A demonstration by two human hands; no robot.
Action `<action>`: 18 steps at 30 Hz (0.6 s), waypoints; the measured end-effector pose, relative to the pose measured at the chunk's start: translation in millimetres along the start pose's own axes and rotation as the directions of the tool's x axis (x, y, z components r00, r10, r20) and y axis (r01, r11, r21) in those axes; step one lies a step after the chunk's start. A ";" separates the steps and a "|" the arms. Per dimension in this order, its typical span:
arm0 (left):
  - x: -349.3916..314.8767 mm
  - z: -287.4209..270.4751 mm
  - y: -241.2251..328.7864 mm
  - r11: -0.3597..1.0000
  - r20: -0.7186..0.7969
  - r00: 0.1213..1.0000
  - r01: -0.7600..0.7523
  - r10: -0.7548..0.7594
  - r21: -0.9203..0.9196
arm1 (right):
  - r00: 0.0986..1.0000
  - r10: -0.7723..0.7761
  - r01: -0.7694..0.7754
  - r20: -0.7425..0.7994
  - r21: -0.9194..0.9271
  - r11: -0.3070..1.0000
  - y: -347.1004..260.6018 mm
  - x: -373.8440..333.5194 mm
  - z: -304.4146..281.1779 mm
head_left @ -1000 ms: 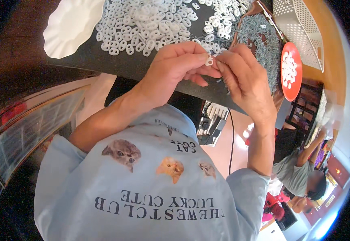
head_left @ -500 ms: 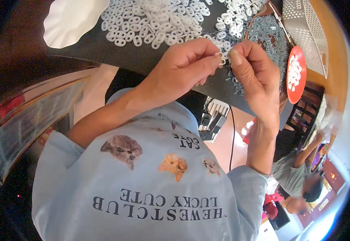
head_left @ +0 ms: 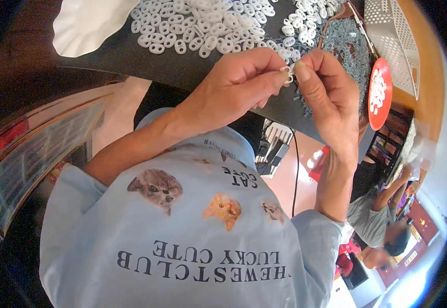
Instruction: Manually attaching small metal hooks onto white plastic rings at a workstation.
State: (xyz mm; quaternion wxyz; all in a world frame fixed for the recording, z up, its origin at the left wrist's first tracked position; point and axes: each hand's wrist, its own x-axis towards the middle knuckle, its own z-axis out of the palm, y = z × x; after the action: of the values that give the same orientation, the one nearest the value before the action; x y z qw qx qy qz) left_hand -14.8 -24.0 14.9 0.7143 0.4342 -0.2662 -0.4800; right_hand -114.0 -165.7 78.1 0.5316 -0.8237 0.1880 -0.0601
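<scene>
My left hand (head_left: 244,84) pinches a small white oval plastic piece with two holes (head_left: 289,78) between thumb and forefinger, above the dark table's near edge. Closed up against it, my right hand (head_left: 328,95) has its thumb and forefinger pressed together at the piece's right side. Whatever else is between those right fingertips is too small to make out. Beyond my hands lies a big heap of similar white two-holed pieces (head_left: 195,25), with a smaller group (head_left: 305,20) to its right. Small grey plastic bits (head_left: 344,46) are piled behind my right hand.
A white wavy-edged dish (head_left: 87,28) stands at the far left of the table (head_left: 115,64). To the right are a red plate (head_left: 381,124) of small white pieces and a white perforated basket (head_left: 405,66). Another person (head_left: 375,220) is at lower right, in the background.
Both hands stay together at the small white piece, with only slight finger movement. The whole view has shifted a little.
</scene>
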 end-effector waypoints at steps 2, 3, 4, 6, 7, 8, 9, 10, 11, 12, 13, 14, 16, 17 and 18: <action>-0.5 -2.8 -0.5 0.999 0.028 0.999 -0.029 0.028 0.044 | 1.000 -0.006 0.006 0.001 -0.004 1.000 -1.1 0.6 1.3; -0.8 -3.0 -0.3 0.999 0.026 0.999 -0.030 0.029 0.042 | 1.000 -0.003 0.003 -0.016 -0.014 1.000 -1.8 0.8 2.5; -0.9 -2.6 0.4 0.999 0.021 0.999 -0.026 0.025 0.027 | 0.999 -0.001 0.000 -0.034 -0.024 1.000 -2.3 1.2 3.7; -1.4 -3.5 0.4 1.000 0.016 1.000 -0.022 0.021 0.009 | 1.000 -0.006 0.006 -0.018 -0.011 1.000 -1.0 2.8 5.6; -1.5 -4.6 -0.4 1.000 0.025 0.999 -0.027 0.027 0.008 | 1.000 -0.012 0.012 -0.004 0.003 1.000 -0.9 3.3 6.3; -1.5 -5.5 -1.1 0.999 0.034 0.999 -0.034 0.033 0.007 | 1.000 -0.012 0.012 -0.003 0.002 1.000 -1.5 3.3 6.8; -1.8 -6.4 -1.3 0.999 0.033 0.999 -0.034 0.034 0.006 | 1.000 -0.013 0.012 -0.003 -0.019 1.000 -2.4 3.2 7.6; -1.8 -7.1 -1.5 0.999 0.036 0.999 -0.033 0.033 -0.009 | 1.000 -0.014 0.014 -0.003 -0.039 0.999 -3.1 3.5 8.3; -1.9 -7.5 -1.8 0.999 0.038 0.999 -0.032 0.033 -0.023 | 1.000 -0.014 0.014 -0.001 -0.040 0.999 -3.3 4.0 9.3; -2.5 -6.5 -2.7 0.999 0.037 0.999 -0.034 0.035 -0.024 | 1.000 -0.006 0.006 -0.005 -0.042 0.999 -2.7 4.0 10.5; -3.5 -4.6 -4.0 0.998 0.010 1.000 -0.023 0.023 -0.053 | 1.000 0.002 -0.002 -0.008 -0.043 0.999 -2.0 4.0 11.8; -4.5 -3.3 -5.3 0.997 -0.016 1.000 -0.013 0.012 -0.082 | 1.000 0.000 -0.001 -0.007 -0.045 0.999 -1.0 3.5 13.9; -4.1 -3.5 -7.7 0.997 -0.016 1.000 -0.003 0.002 -0.081 | 0.999 0.011 -0.010 -0.041 0.005 1.000 1.9 2.9 18.0; -4.0 -3.8 -8.2 0.997 -0.017 1.000 0.009 -0.011 -0.080 | 0.999 0.008 -0.008 -0.042 0.003 1.000 4.0 2.3 18.8; -4.6 -4.9 -8.1 0.997 -0.017 1.000 0.007 -0.008 -0.077 | 0.999 0.018 -0.019 -0.037 -0.014 1.000 7.1 1.8 19.7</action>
State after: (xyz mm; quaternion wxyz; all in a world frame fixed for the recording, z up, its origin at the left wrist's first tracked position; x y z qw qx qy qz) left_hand -16.4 -19.3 5.6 0.7311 0.4115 -0.2395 -0.4886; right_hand -108.2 -152.2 63.1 0.5225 -0.8245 0.2059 -0.0690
